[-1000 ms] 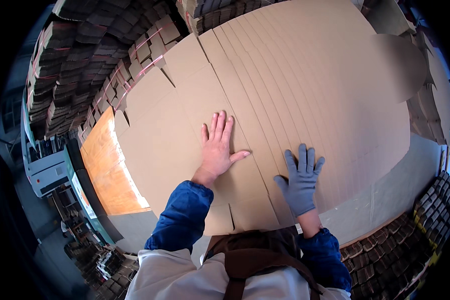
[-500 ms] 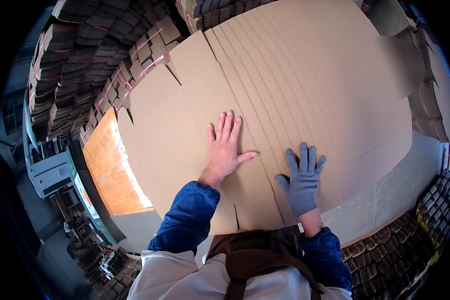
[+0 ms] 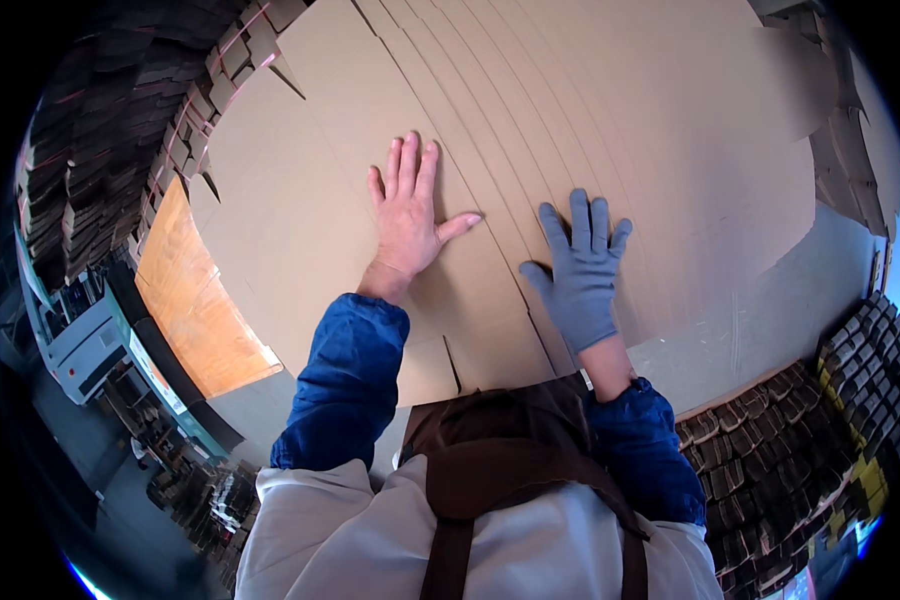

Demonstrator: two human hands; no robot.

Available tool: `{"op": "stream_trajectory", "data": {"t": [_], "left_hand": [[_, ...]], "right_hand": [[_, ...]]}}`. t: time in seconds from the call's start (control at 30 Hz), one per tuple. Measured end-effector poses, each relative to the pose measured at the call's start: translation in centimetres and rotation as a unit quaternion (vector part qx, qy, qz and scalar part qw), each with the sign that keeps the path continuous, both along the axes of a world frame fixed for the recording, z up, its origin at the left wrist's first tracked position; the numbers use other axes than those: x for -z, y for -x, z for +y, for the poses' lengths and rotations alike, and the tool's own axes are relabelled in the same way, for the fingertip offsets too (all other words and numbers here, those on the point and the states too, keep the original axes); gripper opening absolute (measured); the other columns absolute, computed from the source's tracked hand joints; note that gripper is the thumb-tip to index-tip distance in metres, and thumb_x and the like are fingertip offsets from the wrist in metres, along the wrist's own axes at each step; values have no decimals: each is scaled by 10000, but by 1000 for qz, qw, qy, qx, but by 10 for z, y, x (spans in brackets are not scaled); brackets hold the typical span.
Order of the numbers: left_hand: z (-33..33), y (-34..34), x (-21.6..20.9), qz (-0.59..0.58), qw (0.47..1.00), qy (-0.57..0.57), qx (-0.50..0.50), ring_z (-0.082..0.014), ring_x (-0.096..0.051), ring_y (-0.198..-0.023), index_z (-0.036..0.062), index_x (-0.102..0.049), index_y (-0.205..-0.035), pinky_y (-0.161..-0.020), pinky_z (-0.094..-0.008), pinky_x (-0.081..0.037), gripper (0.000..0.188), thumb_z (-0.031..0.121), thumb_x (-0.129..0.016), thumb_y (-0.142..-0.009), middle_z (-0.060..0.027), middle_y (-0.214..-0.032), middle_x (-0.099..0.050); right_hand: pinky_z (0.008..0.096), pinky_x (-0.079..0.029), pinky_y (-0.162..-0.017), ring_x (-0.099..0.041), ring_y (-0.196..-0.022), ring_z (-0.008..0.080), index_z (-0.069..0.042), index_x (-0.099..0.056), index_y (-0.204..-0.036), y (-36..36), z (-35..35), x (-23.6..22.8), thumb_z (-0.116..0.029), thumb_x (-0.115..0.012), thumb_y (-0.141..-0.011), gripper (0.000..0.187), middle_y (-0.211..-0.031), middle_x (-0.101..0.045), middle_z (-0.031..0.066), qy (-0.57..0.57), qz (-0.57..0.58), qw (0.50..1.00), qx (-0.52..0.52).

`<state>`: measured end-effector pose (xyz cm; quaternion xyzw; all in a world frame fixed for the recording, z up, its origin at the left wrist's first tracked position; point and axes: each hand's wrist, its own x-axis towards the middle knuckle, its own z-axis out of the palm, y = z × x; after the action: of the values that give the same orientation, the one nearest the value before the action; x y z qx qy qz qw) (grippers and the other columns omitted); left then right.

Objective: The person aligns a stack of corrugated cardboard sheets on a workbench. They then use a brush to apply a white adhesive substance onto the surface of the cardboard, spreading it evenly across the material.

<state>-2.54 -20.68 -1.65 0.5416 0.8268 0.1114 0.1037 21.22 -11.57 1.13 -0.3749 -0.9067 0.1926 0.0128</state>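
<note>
Large flat cardboard sheets (image 3: 320, 200) lie fanned out in front of me, each edge stepped a little to the right of the one before. On the leftmost sheet my bare left hand (image 3: 408, 215) rests flat, fingers spread and pointing away from me. My right hand (image 3: 580, 270), in a grey glove, lies spread over the stepped edges to the right. Neither hand grips anything. Slots and crease lines show in the top sheet, and its near edge reaches my brown apron (image 3: 500, 425).
An orange-brown wooden board (image 3: 195, 300) lies left of the sheets. Tall stacks of bundled cardboard (image 3: 100, 130) stand at the far left. More bundled cardboard (image 3: 760, 440) is at the lower right, beside grey floor (image 3: 710, 335). A grey machine (image 3: 95, 345) stands further left.
The view has tilted, so sheets and hands sit higher and slightly further left in the picture. Both hands remain spread flat on the cardboard.
</note>
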Motion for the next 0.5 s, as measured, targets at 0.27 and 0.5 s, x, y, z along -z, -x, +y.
{"op": "stream_trajectory", "data": {"t": [0.27,0.5], "left_hand": [[0,-1,5,14,1000,-12,2,-397,-180,-1526,78,-280,-1580,-1162,-634,-154,1140,721,-700,-737,-191,-1648,-220],[0,-6,1,11,1000,2,0,-375,-164,-1536,86,-281,-1581,-1176,-626,-140,1149,719,-712,-725,-178,-1654,-213]], "right_hand": [[710,-136,-1128,-237,-1447,395,-195,-507,-1445,2,0,-1,-445,-781,-767,772,-1578,-277,142,-8,2,1000,4],[708,-149,-1119,-240,-1443,394,-197,-505,-1440,1,-1,-1,-441,-789,-753,783,-1571,-286,139,-7,-3,1000,1]]}}
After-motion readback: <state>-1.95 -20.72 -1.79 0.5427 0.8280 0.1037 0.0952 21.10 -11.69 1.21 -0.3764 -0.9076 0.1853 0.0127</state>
